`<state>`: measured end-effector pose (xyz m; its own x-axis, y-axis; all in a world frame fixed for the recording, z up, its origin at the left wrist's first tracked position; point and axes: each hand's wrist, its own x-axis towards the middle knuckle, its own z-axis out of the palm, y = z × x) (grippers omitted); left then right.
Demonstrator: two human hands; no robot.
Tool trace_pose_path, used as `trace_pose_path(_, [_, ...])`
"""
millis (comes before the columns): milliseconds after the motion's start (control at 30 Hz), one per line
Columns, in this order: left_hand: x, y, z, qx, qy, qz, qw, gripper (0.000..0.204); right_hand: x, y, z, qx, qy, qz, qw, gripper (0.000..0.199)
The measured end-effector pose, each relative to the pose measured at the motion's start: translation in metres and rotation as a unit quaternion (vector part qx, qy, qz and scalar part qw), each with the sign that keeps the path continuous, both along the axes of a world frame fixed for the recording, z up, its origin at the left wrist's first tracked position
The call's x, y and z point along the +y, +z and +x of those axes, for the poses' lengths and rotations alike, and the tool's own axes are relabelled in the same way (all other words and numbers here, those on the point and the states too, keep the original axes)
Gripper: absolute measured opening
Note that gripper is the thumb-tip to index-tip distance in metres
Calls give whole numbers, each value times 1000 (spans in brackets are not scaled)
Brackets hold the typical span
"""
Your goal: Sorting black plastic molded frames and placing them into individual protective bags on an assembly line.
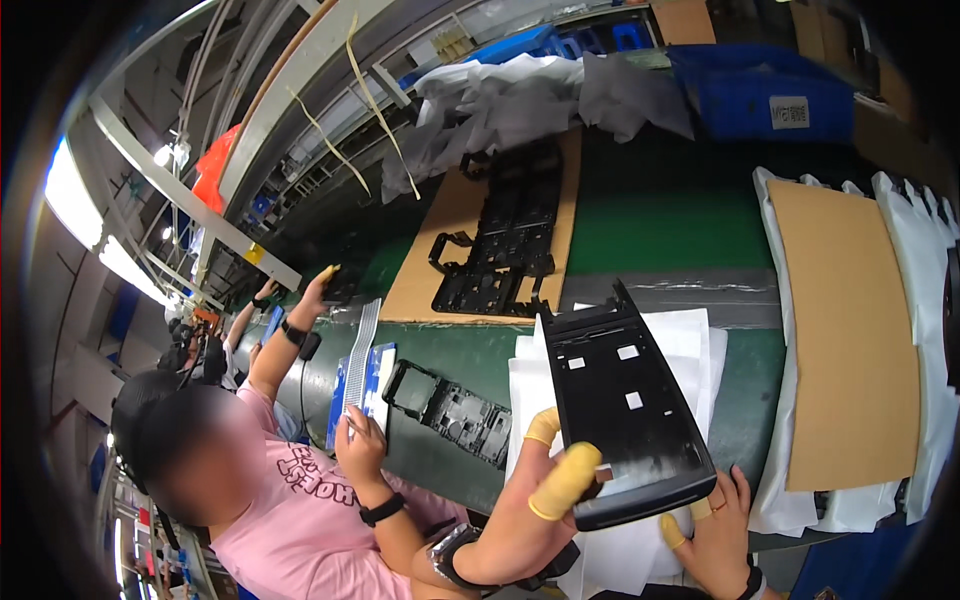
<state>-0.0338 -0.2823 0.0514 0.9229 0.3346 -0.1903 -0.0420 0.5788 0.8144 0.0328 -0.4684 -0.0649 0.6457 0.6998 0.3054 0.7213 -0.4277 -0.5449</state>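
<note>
one black housing (600, 420) is in hand in the head view, tilted above white sheets (700, 345) near the front edge of the green worktop (650, 230), its hollow side facing the camera. the left hand (545, 490) grips it at the near left side, thumb over the rim, yellow covers (567, 483) on thumb and a finger; the right hand (720, 535) lies just by the near right corner, fingers loosely spread, and whether it touches the housing or only the sheets i cannot tell. as for progress, the housing looks partway through handling: nothing seems fitted into its hollow, and the small white squares (628, 352) on its floor could be patches or openings with paper showing through. black frames (510, 230) lie bare on a cardboard sheet (410, 280) farther off, and a grey-and-black frame (465, 420) lies left of the white sheets, so these seem left to deal with. at the right, white wrapping (785, 505) with a cardboard panel (845, 330) on top suggests pieces already put by, though what lies inside is mostly hidden. a co-worker (300, 500) in pink, to the left, holds a pale strip (362, 350) over a blue-and-white item (380, 380); how that bears on the housing cannot be judged. whether the housing itself is finished does not show.
</note>
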Motion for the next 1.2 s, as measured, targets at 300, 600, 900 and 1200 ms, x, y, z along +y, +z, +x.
trace_pose_path(300, [-19,-25,-12,-4,-103,152,983,54,-9,-7,-3,14,32,-1,999,60])
trace_pose_path(600, [-24,-28,-9,-7,-94,159,983,51,-8,-9,-2,11,24,-4,1000,54])
trace_pose_path(900, [-8,-37,-18,-8,-100,-109,989,42,-5,-1,-3,34,-1,25,999,36])
trace_pose_path(1200, [11,-35,-20,-70,-173,-250,950,38,-3,8,-1,25,-2,9,1000,33])
